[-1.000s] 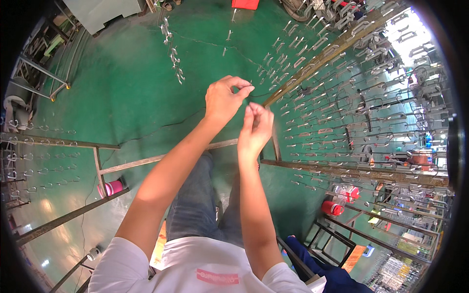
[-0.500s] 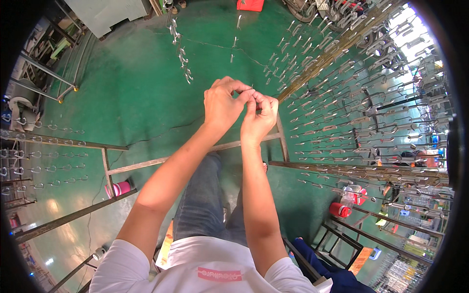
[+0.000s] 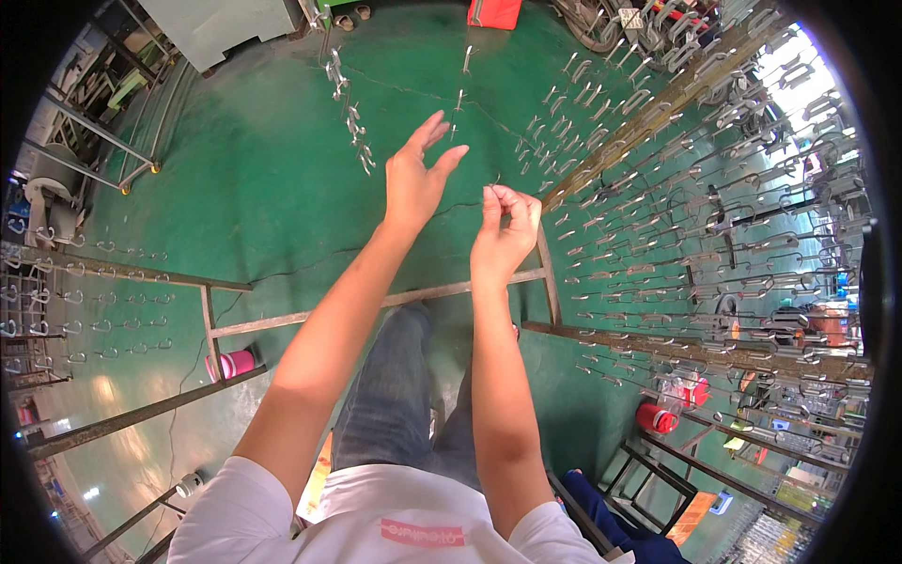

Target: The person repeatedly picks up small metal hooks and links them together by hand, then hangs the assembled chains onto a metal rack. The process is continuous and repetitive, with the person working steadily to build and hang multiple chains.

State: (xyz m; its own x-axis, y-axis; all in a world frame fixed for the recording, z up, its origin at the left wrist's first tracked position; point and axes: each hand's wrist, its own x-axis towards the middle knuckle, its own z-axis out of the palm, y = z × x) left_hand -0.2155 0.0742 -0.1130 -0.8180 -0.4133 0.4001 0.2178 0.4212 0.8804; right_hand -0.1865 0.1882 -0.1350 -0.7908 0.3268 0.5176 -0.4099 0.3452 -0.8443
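Head view: left hand (image 3: 412,183) with grip spread apart, right hand (image 3: 505,235) pinches a small thin piece (image 3: 496,180)

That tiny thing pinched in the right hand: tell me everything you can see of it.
The thin piece is a short, dark sliver, perhaps metal wire, though too small to be sure. Its visible end sticks up from the pinch of the right hand, which may hide the rest, so its full shape can't be told. It's held above the green floor. The open left hand is apart from it.
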